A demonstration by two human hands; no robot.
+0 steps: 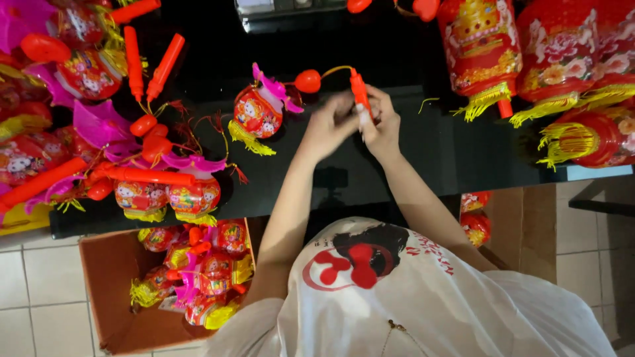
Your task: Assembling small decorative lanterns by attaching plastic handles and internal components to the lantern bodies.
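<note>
Both your hands meet at the middle of the black table (423,152), working on the red handle stick (359,89) of a small toy lantern (258,112). Your right hand (380,125) is closed around the stick's lower end, and your left hand (329,125) pinches in against it from the 9 o'clock side; whether its fingertips grip the stick itself or a small part on it, you cannot tell from here. The lantern lies on the table at 9 o'clock of your hands, joined to the stick by a curved yellow wire with a red bulb (308,80) at about 11 o'clock.

By the look of it, you are at the fitting or checking stage on the handle. The next move calls for a steady hold on the stick and slack in the wire, so the lantern is not dragged.

The cardboard box (106,291) on the floor at 7 o'clock holds a heap of similar small lanterns, roughly half filling it. More finished lanterns (139,185) crowd the table at 9 o'clock, and large red lanterns (569,59) stand at 2 o'clock.
</note>
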